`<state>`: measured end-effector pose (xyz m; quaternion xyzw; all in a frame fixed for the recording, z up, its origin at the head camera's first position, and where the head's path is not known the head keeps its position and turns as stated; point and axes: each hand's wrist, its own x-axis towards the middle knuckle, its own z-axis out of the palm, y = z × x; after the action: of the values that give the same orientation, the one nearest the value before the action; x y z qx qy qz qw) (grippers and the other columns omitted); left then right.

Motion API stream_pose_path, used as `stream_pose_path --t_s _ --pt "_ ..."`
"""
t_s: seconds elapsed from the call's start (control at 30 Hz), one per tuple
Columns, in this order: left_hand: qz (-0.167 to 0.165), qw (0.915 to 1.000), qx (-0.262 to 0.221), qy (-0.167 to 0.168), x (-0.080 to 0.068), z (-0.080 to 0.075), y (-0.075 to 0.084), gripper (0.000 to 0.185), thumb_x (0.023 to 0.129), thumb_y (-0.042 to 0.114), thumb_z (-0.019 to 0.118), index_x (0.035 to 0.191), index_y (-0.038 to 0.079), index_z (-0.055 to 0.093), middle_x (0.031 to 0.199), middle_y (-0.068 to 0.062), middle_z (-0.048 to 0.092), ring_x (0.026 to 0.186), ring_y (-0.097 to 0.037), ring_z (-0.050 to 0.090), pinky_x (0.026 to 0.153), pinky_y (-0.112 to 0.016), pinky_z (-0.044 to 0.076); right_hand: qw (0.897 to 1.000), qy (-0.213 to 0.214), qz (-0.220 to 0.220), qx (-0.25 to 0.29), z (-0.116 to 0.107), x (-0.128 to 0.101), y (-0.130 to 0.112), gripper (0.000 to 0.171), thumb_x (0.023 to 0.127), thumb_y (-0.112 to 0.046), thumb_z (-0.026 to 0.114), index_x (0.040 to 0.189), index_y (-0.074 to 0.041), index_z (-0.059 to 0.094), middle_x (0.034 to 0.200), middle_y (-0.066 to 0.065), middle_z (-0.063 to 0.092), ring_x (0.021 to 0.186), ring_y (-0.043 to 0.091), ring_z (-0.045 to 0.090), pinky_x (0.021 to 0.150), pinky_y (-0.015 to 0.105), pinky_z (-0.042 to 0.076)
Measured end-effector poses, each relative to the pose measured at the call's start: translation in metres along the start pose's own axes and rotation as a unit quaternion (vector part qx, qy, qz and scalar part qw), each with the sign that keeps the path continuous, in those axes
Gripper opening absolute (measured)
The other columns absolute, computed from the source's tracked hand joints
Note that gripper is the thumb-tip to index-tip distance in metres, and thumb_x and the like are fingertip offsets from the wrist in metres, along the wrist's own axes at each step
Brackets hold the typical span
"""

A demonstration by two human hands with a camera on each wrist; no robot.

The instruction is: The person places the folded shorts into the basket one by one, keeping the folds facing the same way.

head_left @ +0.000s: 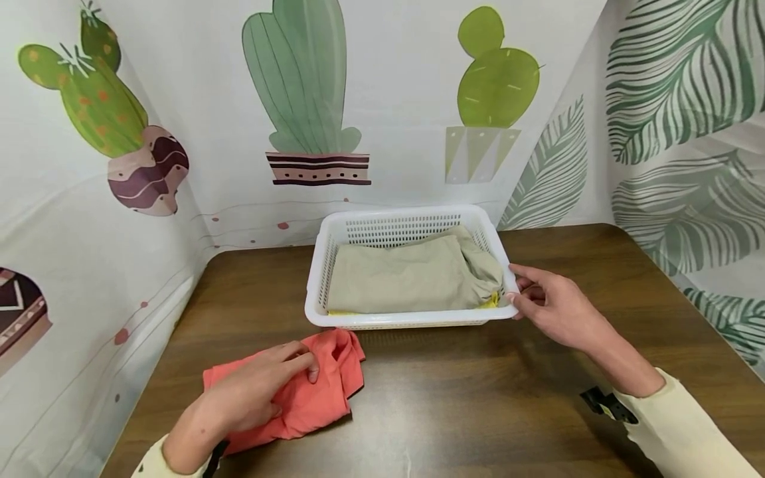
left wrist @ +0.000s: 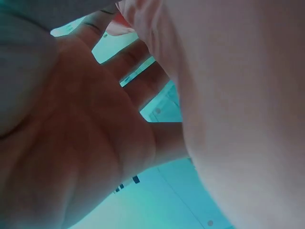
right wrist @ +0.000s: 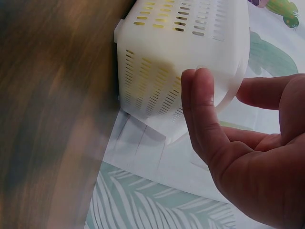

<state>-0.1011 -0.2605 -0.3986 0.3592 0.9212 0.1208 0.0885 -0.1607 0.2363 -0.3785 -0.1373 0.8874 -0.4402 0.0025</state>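
basket (head_left: pixel 317 265) white | folded cloth (head_left: pixel 406 275) beige | cloth (head_left: pixel 335 372) coral | table (head_left: pixel 478 385) dark brown

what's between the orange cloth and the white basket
Only a bare strip of the brown table, seen in the head view; the orange cloth lies just short of the white basket.

The beige cloth (head_left: pixel 406 275) covers nearly all of the yellow thing (head_left: pixel 491 301) beneath it in the white basket (head_left: pixel 402 224); only slivers of yellow show at the near edge, too little to tell what it is. The left hand (head_left: pixel 251 388) hides the middle of the coral cloth (head_left: pixel 319 392), and its forearm runs off the bottom edge. The left wrist view is filled by a blurred palm (left wrist: pixel 71 143) and a pale fold of fabric (left wrist: pixel 243 119), so the grip cannot be judged there. In the right wrist view the table (right wrist: pixel 47 95) is smeared, and the right hand (right wrist: pixel 248 157) is cut off by the frame. A small black object (head_left: pixel 606 403) on the right wrist is too small to identify.
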Motion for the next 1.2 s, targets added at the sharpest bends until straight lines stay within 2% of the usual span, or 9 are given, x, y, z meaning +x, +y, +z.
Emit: stream_pose_path --t_s 0.23,0.43,0.5,0.8,1.0,1.2 --pt "0.028 0.9996 -0.001 0.007 0.006 0.003 0.004 0.076 0.068 -0.016 0.081 0.123 0.030 0.056 0.126 0.015 0.052 0.117 -0.010 0.054 0.094 -0.033 0.054 1.000 -0.002 0.005 -0.002 0.000 0.000 -0.001 0.057 0.102 -0.005 0.069 0.151 0.014 0.046 0.115 0.023 0.066 0.083 0.013 0.071 0.067 0.028 0.061" --pt "0.056 0.9983 -0.003 0.019 0.014 0.007 0.005 0.075 0.071 -0.015 0.077 0.129 0.030 0.058 0.122 0.014 0.056 0.109 -0.007 0.056 0.089 -0.025 0.053 1.000 -0.002 0.005 -0.020 -0.001 -0.002 -0.001 0.059 0.102 -0.005 0.068 0.152 0.014 0.044 0.115 0.024 0.066 0.080 0.013 0.073 0.067 0.029 0.061" --pt "0.059 0.9980 -0.010 0.017 0.016 0.009 0.006 0.076 0.072 -0.015 0.077 0.131 0.030 0.058 0.125 0.014 0.057 0.111 -0.007 0.057 0.091 -0.025 0.053 1.000 -0.002 0.003 -0.018 -0.002 -0.002 -0.001 0.059 0.102 -0.003 0.068 0.153 0.014 0.043 0.115 0.025 0.065 0.081 0.012 0.073 0.067 0.029 0.061" --pt "0.029 0.9994 -0.007 -0.015 0.022 0.013 0.019 0.074 0.081 -0.001 0.086 0.138 0.035 0.055 0.145 0.010 0.056 0.136 -0.014 0.054 0.099 -0.039 0.055 1.000 -0.008 -0.002 -0.017 0.003 0.001 -0.003 0.059 0.102 -0.002 0.068 0.152 0.016 0.043 0.115 0.026 0.066 0.082 0.008 0.072 0.067 0.027 0.061" --pt "0.031 0.9995 0.005 -0.011 0.026 0.015 0.028 0.073 0.081 0.002 0.088 0.139 0.034 0.056 0.147 0.006 0.057 0.136 -0.013 0.055 0.098 -0.038 0.055 1.000 -0.007 -0.008 -0.018 0.001 0.001 -0.002 0.058 0.102 -0.002 0.067 0.152 0.016 0.043 0.116 0.026 0.067 0.080 0.007 0.071 0.066 0.026 0.061" --pt "0.042 0.9991 0.007 -0.007 0.029 0.014 0.032 0.072 0.082 0.002 0.087 0.139 0.033 0.057 0.150 0.004 0.057 0.142 -0.015 0.052 0.100 -0.041 0.055 1.000 -0.002 -0.013 -0.013 0.003 0.001 0.001 0.057 0.102 -0.001 0.067 0.151 0.017 0.044 0.116 0.026 0.067 0.081 0.007 0.071 0.066 0.026 0.061"
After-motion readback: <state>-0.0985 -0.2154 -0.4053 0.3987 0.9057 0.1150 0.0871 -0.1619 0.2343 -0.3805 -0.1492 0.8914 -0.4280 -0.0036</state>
